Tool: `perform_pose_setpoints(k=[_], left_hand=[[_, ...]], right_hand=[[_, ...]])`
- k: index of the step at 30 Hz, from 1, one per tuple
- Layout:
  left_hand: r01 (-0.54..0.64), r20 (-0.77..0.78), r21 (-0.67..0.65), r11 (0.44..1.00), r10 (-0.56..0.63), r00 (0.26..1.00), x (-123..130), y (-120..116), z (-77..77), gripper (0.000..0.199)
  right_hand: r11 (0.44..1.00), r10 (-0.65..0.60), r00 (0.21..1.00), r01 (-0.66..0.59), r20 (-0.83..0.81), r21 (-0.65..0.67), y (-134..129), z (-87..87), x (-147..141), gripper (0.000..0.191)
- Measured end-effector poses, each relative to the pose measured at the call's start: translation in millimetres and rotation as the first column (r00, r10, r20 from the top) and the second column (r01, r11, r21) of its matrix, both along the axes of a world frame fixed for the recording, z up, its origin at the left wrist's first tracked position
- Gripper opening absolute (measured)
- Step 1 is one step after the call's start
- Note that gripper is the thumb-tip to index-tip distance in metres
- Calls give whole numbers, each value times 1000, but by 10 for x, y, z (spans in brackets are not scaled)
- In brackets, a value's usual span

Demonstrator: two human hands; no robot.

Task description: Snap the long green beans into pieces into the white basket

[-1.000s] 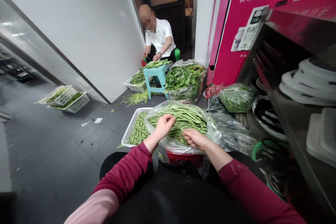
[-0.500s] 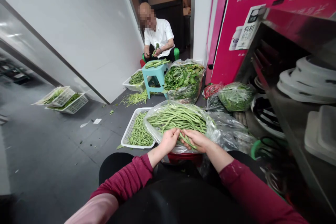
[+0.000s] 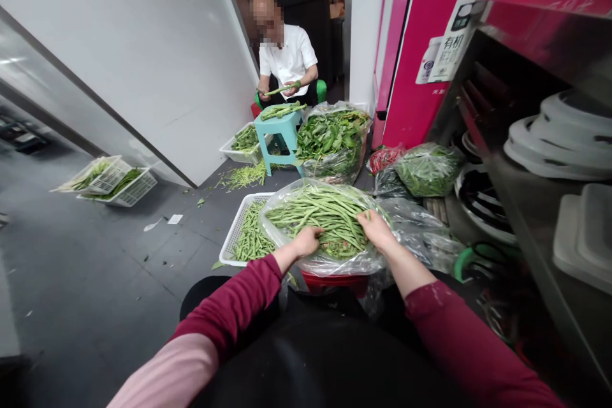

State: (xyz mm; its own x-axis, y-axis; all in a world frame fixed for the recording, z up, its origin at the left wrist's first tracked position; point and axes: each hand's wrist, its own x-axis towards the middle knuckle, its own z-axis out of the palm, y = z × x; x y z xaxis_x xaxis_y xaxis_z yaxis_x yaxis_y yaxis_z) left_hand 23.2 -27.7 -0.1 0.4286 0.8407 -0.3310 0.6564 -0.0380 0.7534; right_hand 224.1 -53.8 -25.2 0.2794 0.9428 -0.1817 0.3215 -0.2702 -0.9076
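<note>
Long green beans [image 3: 329,207] lie heaped in a clear plastic bag [image 3: 351,265].
Slender and loosely aligned, they fill it; the person's left hand [image 3: 306,241] reaches its near-left edge, fingers curled, the right hand [image 3: 377,229] its right edge, thumb and fingers nearly together; whether either grips a bean cannot be told. Beside the bag's left edge, a white basket [image 3: 233,234] holds short bean pieces [image 3: 252,236].

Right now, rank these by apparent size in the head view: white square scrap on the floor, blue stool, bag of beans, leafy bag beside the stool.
1. Bag of beans, helped by nearness
2. Leafy bag
3. Blue stool
4. White square scrap
</note>
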Motion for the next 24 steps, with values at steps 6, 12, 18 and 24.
perform_pose_setpoints(k=[6, 12, 18, 24], left_hand=[[140, -192, 34, 990, -131, 973, 282, -119, -375, 22], [110, -146, 35, 993, -104, 984, 291, -276, -336, 22], [1, 311, -241, 971, 76, 947, 277, -420, -143, 39], [50, 488, -383, 922, 156, 859, 384, -629, 70, 36]], right_hand=[[970, 202, 832, -99, 517, -221, 161, -210, -71, 19], [992, 122, 843, -82, 524, -99, 169, -87, -152, 12], [989, 92, 917, -130, -388, -73, -23, 144, -34, 24], [993, 70, 815, -112, -576, -38, -116, 211, -145, 30]])
